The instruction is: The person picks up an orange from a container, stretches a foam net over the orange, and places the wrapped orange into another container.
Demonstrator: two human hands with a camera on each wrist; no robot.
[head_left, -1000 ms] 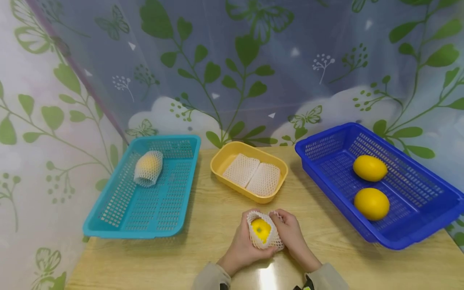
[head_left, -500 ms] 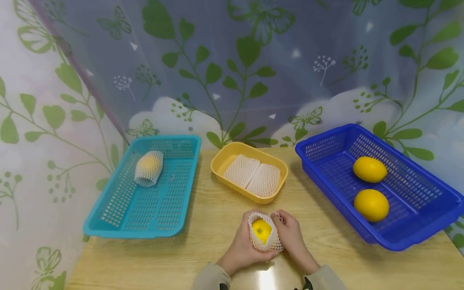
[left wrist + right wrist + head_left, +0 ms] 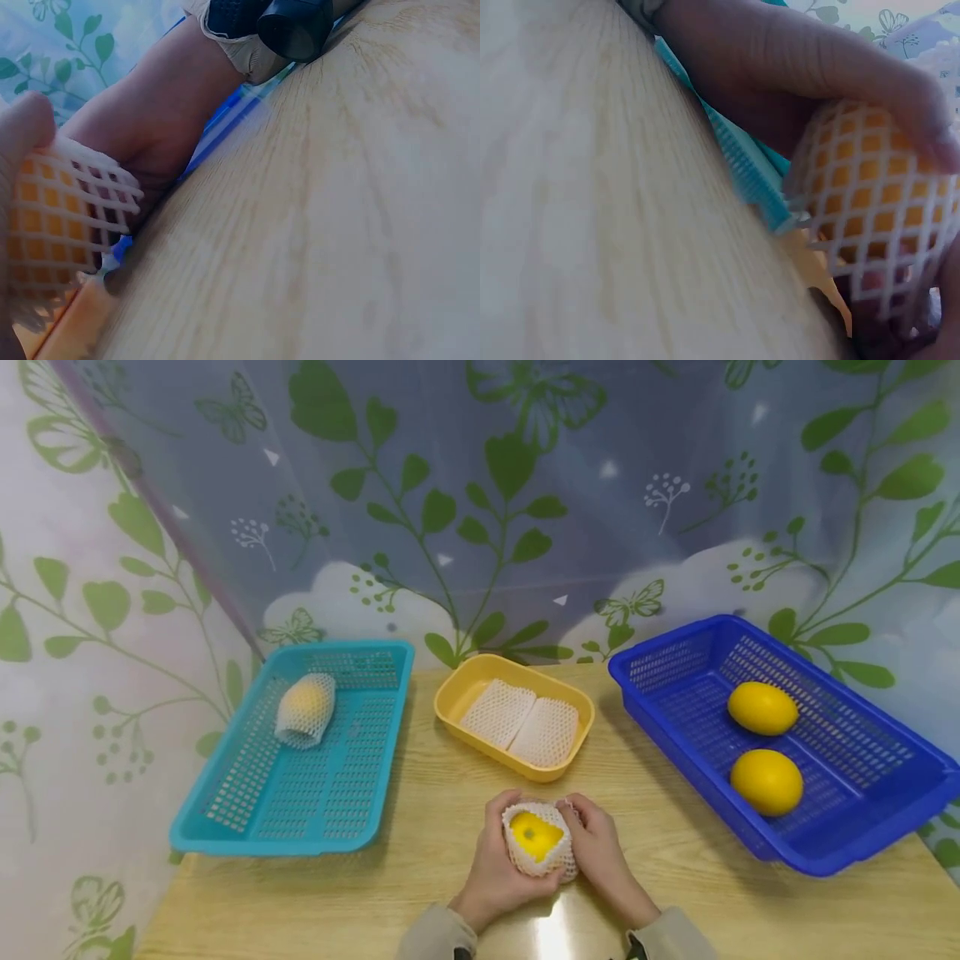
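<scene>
Looking through the head cam from my end, I've got a teal basket (image 3: 345,768) on the far left, with one netted fruit (image 3: 305,710) lying tilted up against its left side. Next along, toward the back of the wooden table (image 3: 300,906), there's a small yellow tray (image 3: 469,683) with two white foam nets (image 3: 499,712) lying flat side by side.

Right in front of that tray is the busy bit. The left hand (image 3: 501,870) is curled round the yellow fruit (image 3: 536,837) in its foam sleeve (image 3: 567,862), no daylight in that grip at all. The sleeve's mouth faces up, so I can see the fruit's end poking through, dull spot and all. The right hand (image 3: 600,847) is closed down too, pinching the right edge of the sleeve. Whether the whole bundle touches the wood, I honestly can't tell.

Over on the far right there's a blue basket (image 3: 843,806), sitting at an angle, with two bare yellow fruits (image 3: 767,782) inside, one just behind the other.
</scene>
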